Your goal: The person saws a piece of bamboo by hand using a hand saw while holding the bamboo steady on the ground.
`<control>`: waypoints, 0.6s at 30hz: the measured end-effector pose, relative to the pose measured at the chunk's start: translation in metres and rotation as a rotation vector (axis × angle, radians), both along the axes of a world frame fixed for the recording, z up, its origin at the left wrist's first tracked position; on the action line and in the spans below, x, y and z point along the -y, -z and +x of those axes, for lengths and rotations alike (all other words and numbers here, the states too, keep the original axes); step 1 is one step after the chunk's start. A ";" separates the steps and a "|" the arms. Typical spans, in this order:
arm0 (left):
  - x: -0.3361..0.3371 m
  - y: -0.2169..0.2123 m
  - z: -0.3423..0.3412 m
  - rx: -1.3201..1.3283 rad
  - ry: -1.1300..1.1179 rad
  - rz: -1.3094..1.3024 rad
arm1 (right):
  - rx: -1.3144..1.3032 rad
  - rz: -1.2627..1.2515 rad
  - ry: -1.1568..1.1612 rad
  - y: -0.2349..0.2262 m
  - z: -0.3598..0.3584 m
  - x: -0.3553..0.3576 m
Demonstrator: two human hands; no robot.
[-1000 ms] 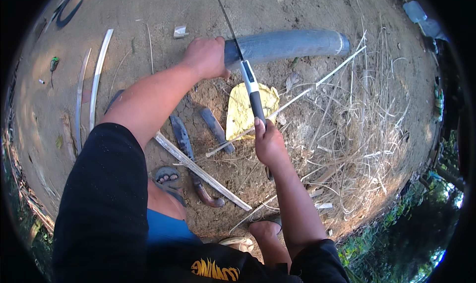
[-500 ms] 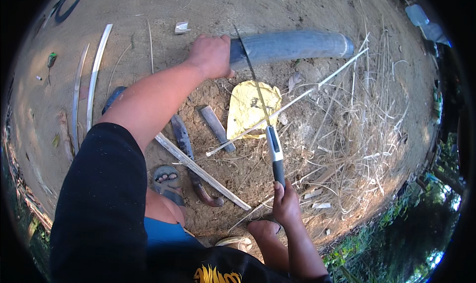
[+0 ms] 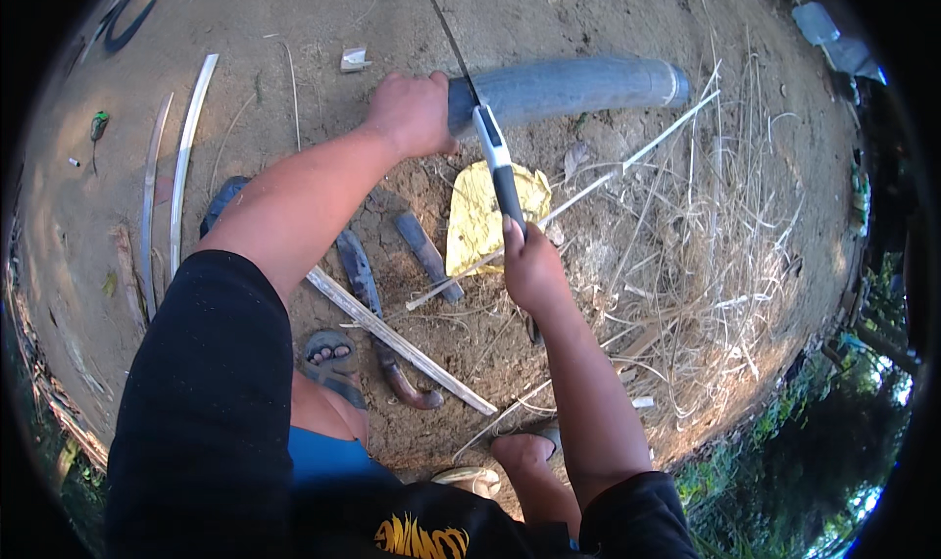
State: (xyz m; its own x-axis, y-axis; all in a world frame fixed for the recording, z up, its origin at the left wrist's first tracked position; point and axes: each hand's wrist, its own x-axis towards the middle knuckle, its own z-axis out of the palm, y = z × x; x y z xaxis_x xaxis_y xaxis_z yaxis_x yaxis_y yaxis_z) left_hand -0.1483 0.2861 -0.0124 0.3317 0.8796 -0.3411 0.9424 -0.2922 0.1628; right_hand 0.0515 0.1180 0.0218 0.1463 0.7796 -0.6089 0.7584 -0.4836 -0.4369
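A thick blue-grey pipe (image 3: pixel 578 91) lies crosswise at the far side, seeming curved through the lens. My left hand (image 3: pixel 410 116) is closed over its left end. In my right hand (image 3: pixel 535 270) is a handsaw (image 3: pixel 497 152) with a black and silver handle. Its thin dark blade crosses the pipe just right of my left hand, the tip reaching well beyond the far side. Below the pipe a crumpled yellow sheet (image 3: pixel 480 216) lies on the dirt, partly behind the saw handle and my right hand.
Thin shavings (image 3: pixel 716 255) are heaped at the right. A curved-handled tool (image 3: pixel 392 368), a short flat piece (image 3: pixel 428 255) and a pale split strip (image 3: pixel 397 339) lie near my feet. Long strips (image 3: pixel 193 147) rest at the left; a thin pale stick (image 3: pixel 637 157) slants below the pipe.
My right hand has pushed the saw away from me, up and slightly left, so its handle now nears the pipe. My left hand keeps its hold on the pipe.
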 end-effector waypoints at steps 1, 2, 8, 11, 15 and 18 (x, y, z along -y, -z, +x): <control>-0.001 0.001 0.002 0.001 0.001 -0.020 | 0.004 -0.019 0.018 -0.005 -0.004 -0.004; 0.003 0.001 -0.014 -0.027 -0.014 -0.063 | 0.006 -0.082 0.013 -0.010 0.000 0.030; 0.021 0.017 -0.031 -0.037 -0.029 -0.017 | -0.018 -0.210 0.030 -0.045 0.013 0.084; -0.001 0.003 -0.006 0.018 -0.018 -0.012 | 0.020 -0.078 -0.020 -0.013 -0.003 0.000; 0.005 0.007 -0.035 -0.061 -0.044 -0.035 | 0.035 -0.185 0.011 -0.044 0.037 0.122; 0.011 0.004 -0.032 -0.034 -0.040 -0.056 | -0.020 -0.156 -0.007 -0.063 0.028 0.116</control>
